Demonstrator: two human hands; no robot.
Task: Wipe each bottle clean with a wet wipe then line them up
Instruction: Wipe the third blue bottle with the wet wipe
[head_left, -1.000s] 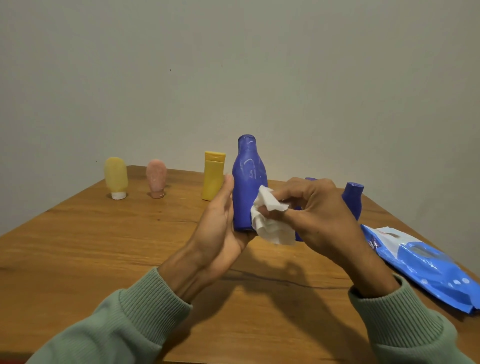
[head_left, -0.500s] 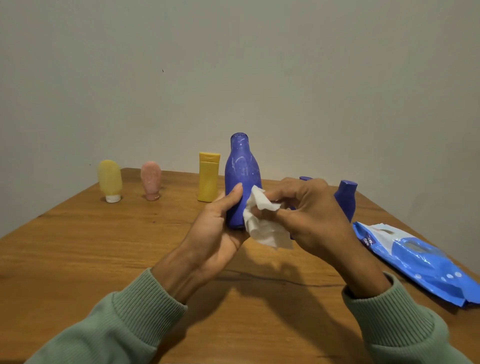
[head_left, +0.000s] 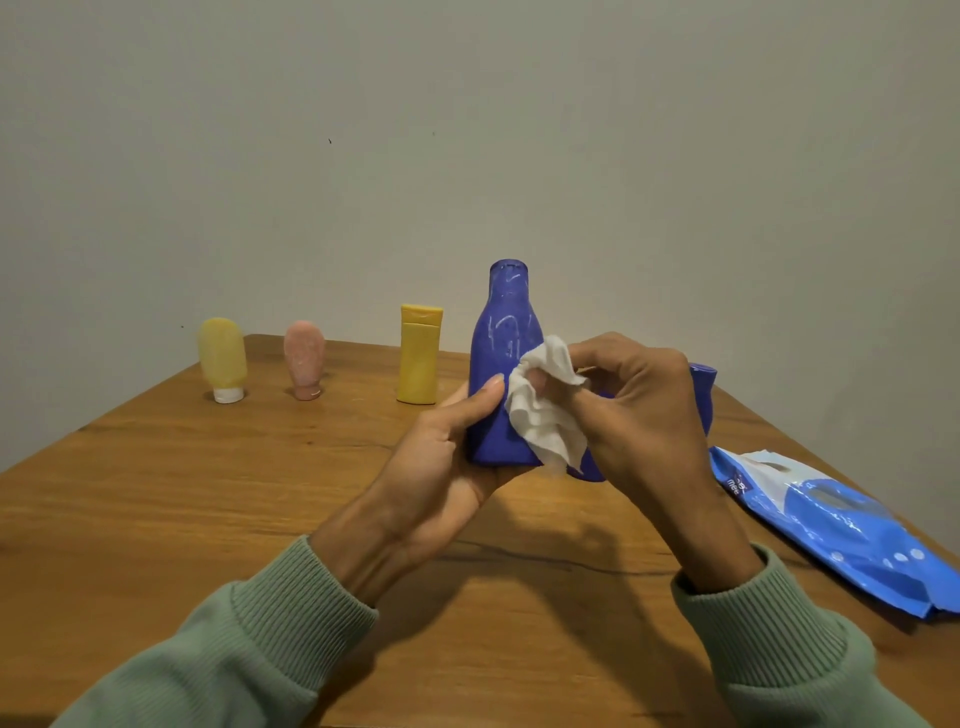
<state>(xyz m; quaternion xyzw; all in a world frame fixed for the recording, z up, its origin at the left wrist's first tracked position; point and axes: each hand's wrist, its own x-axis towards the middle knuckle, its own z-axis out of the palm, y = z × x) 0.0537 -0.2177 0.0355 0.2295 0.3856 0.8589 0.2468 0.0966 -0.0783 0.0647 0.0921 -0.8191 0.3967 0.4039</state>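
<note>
Table (head_left: 156, 519): yellow tube (head_left: 222, 356), pink tube (head_left: 304, 358), yellow bottle (head_left: 418, 358), wipes pack (head_left: 831, 525).

- Bottle (head_left: 506, 364) is showing deep blue; wipe (head_left: 543, 421), white.
- Far left, yellow tube (head_left: 222, 353) and pink tube (head_left: 304, 358) are looking pale.
- Right, wipe pack (head_left: 831, 525) is showing blue and white.

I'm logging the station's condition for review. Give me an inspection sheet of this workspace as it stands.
Surface: wooden table, a dark line running across it.
Job's things: big blue bottle upright and streaked, with the wipe against its side; yellow tube, pink tube and yellow bottle stand in a row at the back; small blue bottle partly hidden behind the right hand.
Clutter: wipe pack lying flat at the right.
Grippers: left hand grips the big blue bottle low down; right hand pinches the wipe.
Cables: nothing seen.
Surroundings: plain grey wall.
</note>
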